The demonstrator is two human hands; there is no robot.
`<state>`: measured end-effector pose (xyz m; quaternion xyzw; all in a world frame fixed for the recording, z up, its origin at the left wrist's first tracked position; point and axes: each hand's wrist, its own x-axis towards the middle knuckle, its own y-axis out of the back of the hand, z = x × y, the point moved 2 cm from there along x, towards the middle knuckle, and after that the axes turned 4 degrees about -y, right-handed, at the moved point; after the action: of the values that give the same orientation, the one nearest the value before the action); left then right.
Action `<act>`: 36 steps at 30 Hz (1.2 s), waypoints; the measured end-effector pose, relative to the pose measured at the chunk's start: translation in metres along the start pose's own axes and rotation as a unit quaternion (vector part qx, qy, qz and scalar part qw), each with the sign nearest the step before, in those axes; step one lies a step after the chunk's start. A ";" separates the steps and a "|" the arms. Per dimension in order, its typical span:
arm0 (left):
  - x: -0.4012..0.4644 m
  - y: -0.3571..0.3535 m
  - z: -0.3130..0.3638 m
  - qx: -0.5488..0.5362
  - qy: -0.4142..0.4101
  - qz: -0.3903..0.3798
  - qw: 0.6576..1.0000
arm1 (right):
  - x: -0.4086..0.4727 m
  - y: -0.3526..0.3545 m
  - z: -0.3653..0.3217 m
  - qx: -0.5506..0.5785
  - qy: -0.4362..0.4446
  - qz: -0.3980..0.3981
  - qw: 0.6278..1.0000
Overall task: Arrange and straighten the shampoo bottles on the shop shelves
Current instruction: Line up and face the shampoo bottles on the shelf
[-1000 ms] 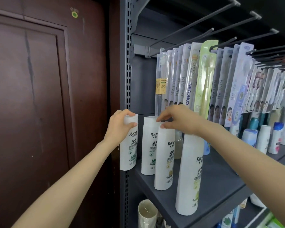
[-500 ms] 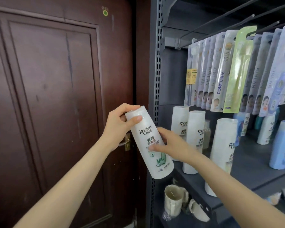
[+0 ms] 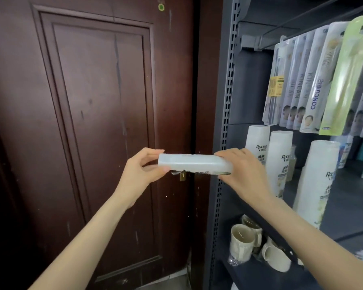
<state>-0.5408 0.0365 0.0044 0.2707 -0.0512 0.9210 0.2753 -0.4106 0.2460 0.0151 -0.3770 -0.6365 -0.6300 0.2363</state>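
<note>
A white Racien shampoo bottle (image 3: 194,164) lies level in the air in front of the door, left of the shelf post. My left hand (image 3: 142,170) grips its left end between thumb and fingers. My right hand (image 3: 242,174) holds its right end, fingers curled over the top. Three more white shampoo bottles stand upright on the dark shelf (image 3: 344,208): one at the back (image 3: 257,143), one beside it (image 3: 280,162), and a taller one at the front (image 3: 316,181).
A dark brown door (image 3: 96,122) with a brass handle fills the left. The perforated shelf post (image 3: 224,122) stands behind the bottle. Packed toothbrushes (image 3: 314,80) hang above the bottles. Cream mugs (image 3: 242,241) sit on the lower shelf.
The bottle came off the shelf's left end and swung from tilted upright to lying level before the door. My right hand slid to its right end. The view turned left.
</note>
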 end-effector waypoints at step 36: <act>0.042 -0.077 0.038 -0.091 -0.010 0.016 0.996 | 0.028 0.046 0.022 0.281 -0.159 -0.164 0.932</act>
<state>-0.5109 0.1126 0.0545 0.2527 -0.1417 0.9140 0.2840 -0.3881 0.2688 0.0631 -0.2803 -0.8698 -0.3873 0.1218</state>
